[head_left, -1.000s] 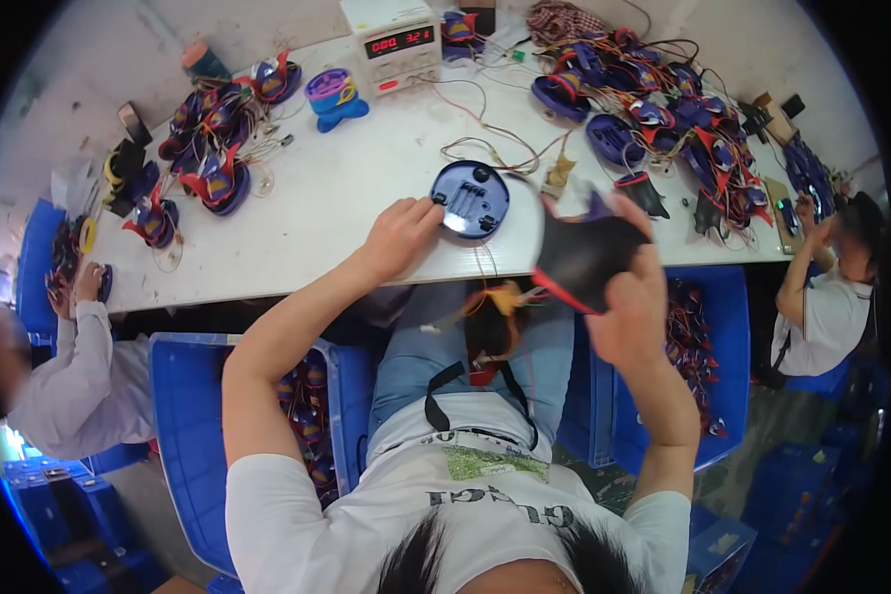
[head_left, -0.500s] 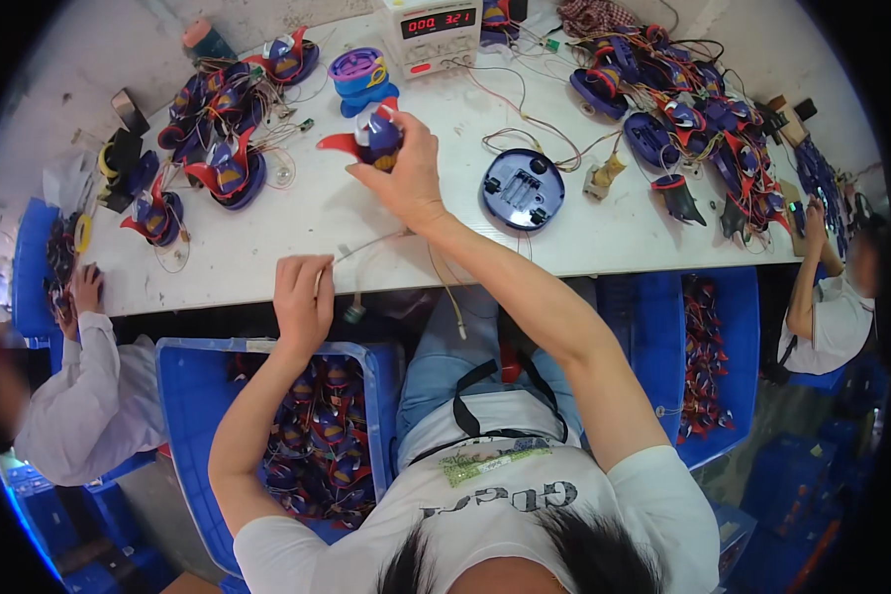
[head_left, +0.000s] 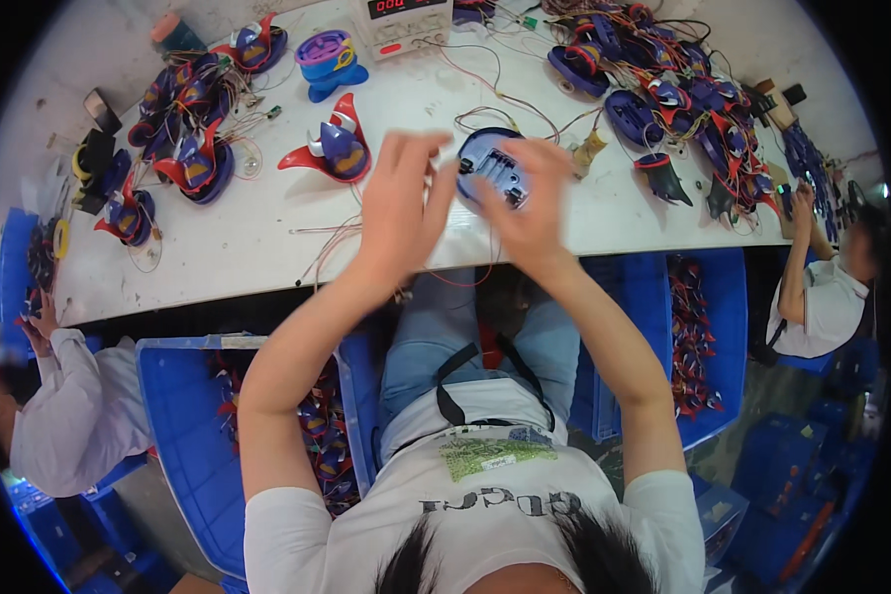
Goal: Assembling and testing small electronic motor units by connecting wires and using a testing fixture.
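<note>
A round purple base (head_left: pixel 481 148) with a battery compartment lies on the white table, partly covered by my right hand (head_left: pixel 533 203). That hand is smeared by motion; its thumb reaches over the base and its fingers lie near the right rim, so a grip cannot be made out. My left hand (head_left: pixel 402 203) hovers left of the base with fingers stretched out, holding nothing visible. Left of it, a purple toy figure (head_left: pixel 343 152) with red wings and silver horns rests on the table. Thin red wires (head_left: pixel 329 247) trail over the table by my left wrist.
A power supply (head_left: pixel 406 32) and a blue and purple round holder (head_left: pixel 327 61) stand at the back. Wired toy parts lie in piles left (head_left: pixel 193 94) and right (head_left: pixel 683 109). Blue bins (head_left: pixel 183 426) with toy parts flank my legs. One person works at each side.
My right hand has let go of the toy figure, leaving it on the table, and moved right to the round base. My left hand has risen from the table edge toward the base.
</note>
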{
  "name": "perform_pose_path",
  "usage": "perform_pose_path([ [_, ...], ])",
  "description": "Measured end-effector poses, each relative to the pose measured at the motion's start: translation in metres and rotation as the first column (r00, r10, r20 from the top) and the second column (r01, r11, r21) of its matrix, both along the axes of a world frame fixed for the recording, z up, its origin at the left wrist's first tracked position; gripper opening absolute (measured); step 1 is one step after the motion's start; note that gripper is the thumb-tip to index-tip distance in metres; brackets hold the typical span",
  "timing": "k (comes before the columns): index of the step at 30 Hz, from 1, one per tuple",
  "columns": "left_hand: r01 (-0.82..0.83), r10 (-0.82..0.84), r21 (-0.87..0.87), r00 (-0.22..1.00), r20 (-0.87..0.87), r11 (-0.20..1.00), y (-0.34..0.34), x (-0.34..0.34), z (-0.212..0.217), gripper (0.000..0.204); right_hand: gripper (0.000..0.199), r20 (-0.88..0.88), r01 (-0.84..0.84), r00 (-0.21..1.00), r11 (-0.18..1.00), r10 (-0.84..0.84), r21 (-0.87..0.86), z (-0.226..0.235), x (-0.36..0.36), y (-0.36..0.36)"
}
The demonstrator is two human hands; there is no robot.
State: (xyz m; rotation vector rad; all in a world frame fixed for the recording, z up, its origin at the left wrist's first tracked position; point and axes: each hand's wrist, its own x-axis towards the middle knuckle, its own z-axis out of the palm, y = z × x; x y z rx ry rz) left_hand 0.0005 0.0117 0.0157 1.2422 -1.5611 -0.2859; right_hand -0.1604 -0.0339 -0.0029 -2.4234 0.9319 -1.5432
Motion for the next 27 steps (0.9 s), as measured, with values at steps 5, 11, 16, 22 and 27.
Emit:
perform_pose_path([
  [5,-0.233,0.16,0.238,0.943,0.292,0.943,-0.071,-0.008,-0.036,0.03,0.043,0.115,0.362,0.896,0.856,-0.429,0.369,0.002,-0.083,-0.025],
  [11,-0.198,0.04,0.481,0.947,0.32,0.854,-0.067,-0.007,-0.044,0.029,0.039,-0.04,0.252,0.95,0.682,-0.311,0.686,0.002,-0.102,-0.07],
  [16,-0.161,0.091,0.482,0.982,0.165,0.861,-0.046,-0.011,-0.045,0.026,0.031,0.226,-0.093,0.961,0.582,-0.161,0.808,0.018,-0.088,-0.063],
  [22,-0.133,0.101,0.473,0.991,0.092,0.871,-0.041,-0.01,-0.043,0.024,0.021,0.342,-0.304,0.936,0.676,0.081,0.672,0.011,-0.034,-0.032],
  [27,-0.152,0.126,0.43,0.988,0.089,0.89,-0.04,-0.011,-0.047,0.023,0.022,0.052,-0.15,0.989,0.876,0.142,0.458,0.0,-0.019,-0.027],
])
